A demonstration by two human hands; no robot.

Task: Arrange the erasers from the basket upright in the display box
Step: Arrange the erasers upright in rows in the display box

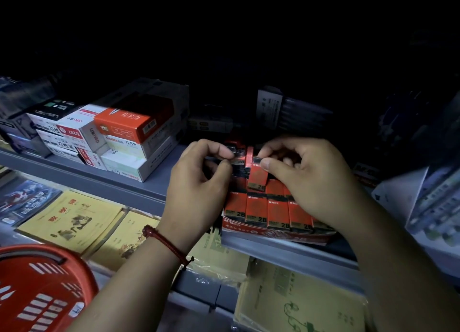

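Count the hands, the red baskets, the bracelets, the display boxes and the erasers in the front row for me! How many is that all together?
Hands: 2, the left hand and the right hand
Red basket: 1
Bracelet: 1
Display box: 1
Front-row erasers: 5, the last partly behind the right hand
Total: 10

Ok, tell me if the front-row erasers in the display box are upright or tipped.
Upright: the front-row erasers stand side by side in the display box, 2B marks all lowermost.
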